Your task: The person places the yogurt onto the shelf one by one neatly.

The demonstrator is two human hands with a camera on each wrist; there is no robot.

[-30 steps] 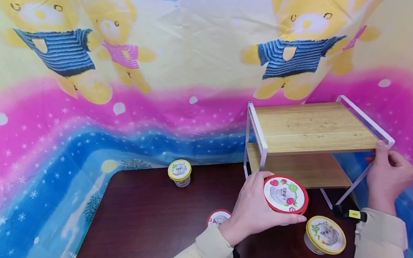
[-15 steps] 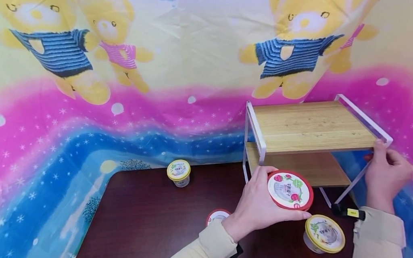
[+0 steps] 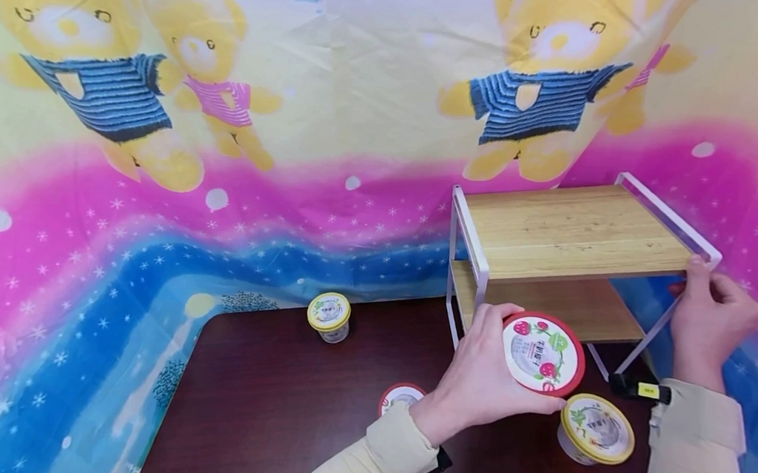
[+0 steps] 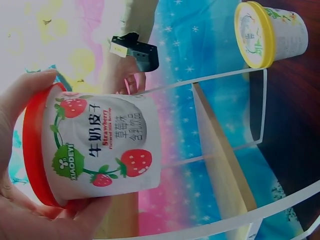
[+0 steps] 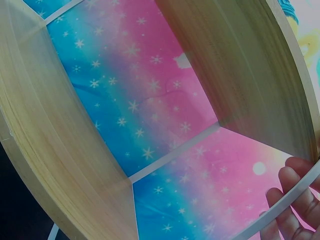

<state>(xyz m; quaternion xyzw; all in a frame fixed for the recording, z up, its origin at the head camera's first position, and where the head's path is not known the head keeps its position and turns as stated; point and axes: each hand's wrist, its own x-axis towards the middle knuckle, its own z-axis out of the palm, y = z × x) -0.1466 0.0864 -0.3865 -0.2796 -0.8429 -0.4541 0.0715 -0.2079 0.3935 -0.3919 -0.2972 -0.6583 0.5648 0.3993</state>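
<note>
My left hand [image 3: 475, 374] grips a paper cup with a red lid [image 3: 542, 353], held up in front of the two-tier shelf [image 3: 580, 230]. In the left wrist view the cup [image 4: 105, 145] lies sideways in the picture, strawberries printed on its white side, thumb and fingers around the lid end. My right hand [image 3: 713, 322] holds the shelf's front right corner. The right wrist view shows its fingers [image 5: 292, 195] around the white metal frame [image 5: 280, 210], below the upper board's edge. Both wooden boards carry nothing.
A yellow-lidded cup [image 3: 597, 430] stands on the dark table [image 3: 259, 405] near the shelf's front right. Another yellow-lidded cup [image 3: 329, 316] stands at the back, left of the shelf. Behind my left forearm, a second red-lidded cup [image 3: 400, 397] is partly hidden. A printed cloth [image 3: 362, 116] hangs behind.
My left hand has moved a little to the right with the red-lidded cup, bringing it nearer the yellow-lidded cup in view. The right hand stays on the shelf corner.
</note>
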